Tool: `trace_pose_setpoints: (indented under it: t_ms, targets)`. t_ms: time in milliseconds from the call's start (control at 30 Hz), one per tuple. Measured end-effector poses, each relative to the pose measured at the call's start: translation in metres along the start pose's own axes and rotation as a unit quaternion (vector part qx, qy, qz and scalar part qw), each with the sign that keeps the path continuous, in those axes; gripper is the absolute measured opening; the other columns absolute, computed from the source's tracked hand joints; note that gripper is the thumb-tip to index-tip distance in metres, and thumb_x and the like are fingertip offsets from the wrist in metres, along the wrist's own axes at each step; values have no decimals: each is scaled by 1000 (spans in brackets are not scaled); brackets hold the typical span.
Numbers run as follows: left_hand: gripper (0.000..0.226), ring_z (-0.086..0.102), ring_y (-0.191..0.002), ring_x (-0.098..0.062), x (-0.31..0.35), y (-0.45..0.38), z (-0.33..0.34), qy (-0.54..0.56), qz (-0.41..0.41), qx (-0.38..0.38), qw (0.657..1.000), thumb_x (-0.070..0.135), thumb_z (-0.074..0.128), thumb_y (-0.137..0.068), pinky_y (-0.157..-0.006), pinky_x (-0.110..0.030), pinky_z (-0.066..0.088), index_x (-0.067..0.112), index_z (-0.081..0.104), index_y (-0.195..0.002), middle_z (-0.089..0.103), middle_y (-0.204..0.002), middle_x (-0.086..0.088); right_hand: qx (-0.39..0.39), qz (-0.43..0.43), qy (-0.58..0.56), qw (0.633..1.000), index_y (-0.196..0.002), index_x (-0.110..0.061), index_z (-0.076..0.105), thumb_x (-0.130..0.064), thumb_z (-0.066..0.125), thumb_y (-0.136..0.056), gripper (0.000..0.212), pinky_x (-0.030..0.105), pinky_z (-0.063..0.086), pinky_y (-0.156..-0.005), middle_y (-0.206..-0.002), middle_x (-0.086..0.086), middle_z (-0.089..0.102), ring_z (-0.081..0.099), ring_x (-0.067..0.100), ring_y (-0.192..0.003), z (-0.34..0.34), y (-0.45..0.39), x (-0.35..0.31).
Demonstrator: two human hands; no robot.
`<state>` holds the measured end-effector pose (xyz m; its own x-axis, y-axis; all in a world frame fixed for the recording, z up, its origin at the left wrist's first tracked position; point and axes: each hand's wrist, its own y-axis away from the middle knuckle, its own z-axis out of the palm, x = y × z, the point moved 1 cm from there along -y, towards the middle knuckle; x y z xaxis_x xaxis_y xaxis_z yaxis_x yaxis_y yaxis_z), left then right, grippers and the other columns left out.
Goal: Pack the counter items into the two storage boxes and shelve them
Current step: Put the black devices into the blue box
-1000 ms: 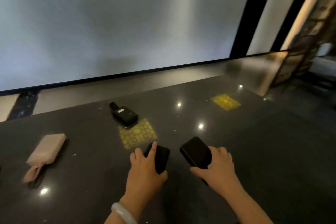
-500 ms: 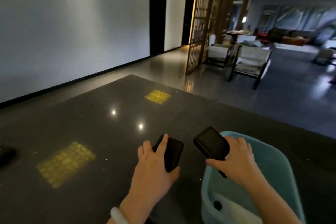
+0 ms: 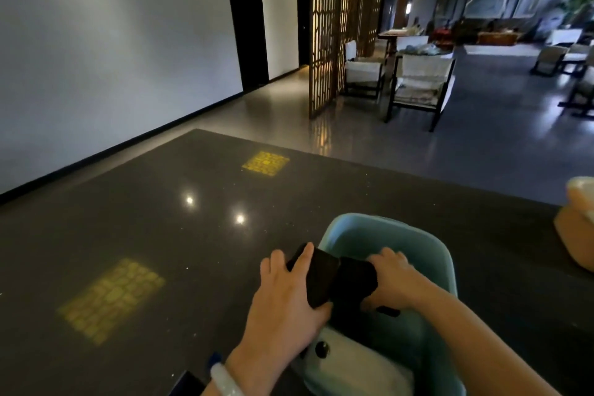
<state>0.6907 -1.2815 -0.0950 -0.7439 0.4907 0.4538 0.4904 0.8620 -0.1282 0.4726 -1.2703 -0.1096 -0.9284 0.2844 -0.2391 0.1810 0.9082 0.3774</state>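
We grip one flat black rectangular case [image 3: 316,280] in our left hand [image 3: 283,309] and another [image 3: 355,280] in our right hand [image 3: 393,283], over the teal plastic storage box [image 3: 418,244] on the dark polished bench [image 3: 160,235]; a white pouch [image 3: 353,363] is already inside, shelving remains.

Peach box [image 3: 575,235] — cut off by the right edge; contents could not be told. Dark flat item [image 3: 188,384] at the bottom edge — only a corner showed. Blue box [image 3: 385,235]: near end ran out of frame. White pouch [image 3: 360,366] inside it was blurred, partly behind the left hand [image 3: 283,309]. Right black case [image 3: 353,280] — lower part hidden in shadow.
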Motion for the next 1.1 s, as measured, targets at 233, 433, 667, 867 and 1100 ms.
trace_pose_setpoints:
  t_ms: [233, 433, 667, 867, 1100]
  targets:
    - [94, 23, -109, -6, -1, -3, 1, -17, -7, -18, 1000, 61, 63, -77, -92, -25, 41, 46, 5, -148, 19, -113, 9, -76, -11, 7, 997, -120, -19, 52, -48, 76, -67, 65, 35, 44, -95, -124, 7, 49, 50, 25, -108, 37, -34, -4]
    - [95, 18, -105, -6, -1, -4, 3, -44, 0, -21, 999, 62, 63, -77, -88, -24, 41, 44, 4, -149, 17, -113, 9, -87, -10, 8, 996, -129, -19, 34, -46, 81, -63, 86, 38, 40, -96, -131, 8, 38, 42, 29, -118, 50, -38, 0]
    - [96, 17, -103, -5, -3, -4, 4, -50, 11, -21, 998, 64, 61, -77, -83, -21, 37, 42, 2, -149, 18, -114, 7, -103, -15, -63, 993, -131, -23, 44, -38, 82, -66, 77, 39, 45, -95, -129, 3, 50, 52, 24, -112, 43, -37, 4]
    - [96, 17, -103, -5, -2, -4, 3, -51, 17, -25, 998, 63, 61, -77, -84, -20, 35, 42, 1, -149, 18, -115, 7, -161, -29, -77, 983, -128, -28, 43, -32, 85, -63, 78, 41, 47, -95, -127, -2, 56, 55, 21, -111, 47, -38, 6]
    - [96, 13, -102, -3, 0, -4, 4, -69, 28, -27, 997, 63, 61, -77, -80, -19, 35, 43, 0, -148, 17, -118, 7, -182, -18, -76, 980, -129, -33, 42, -34, 86, -61, 81, 42, 47, -95, -124, -3, 58, 55, 20, -110, 50, -42, 9]
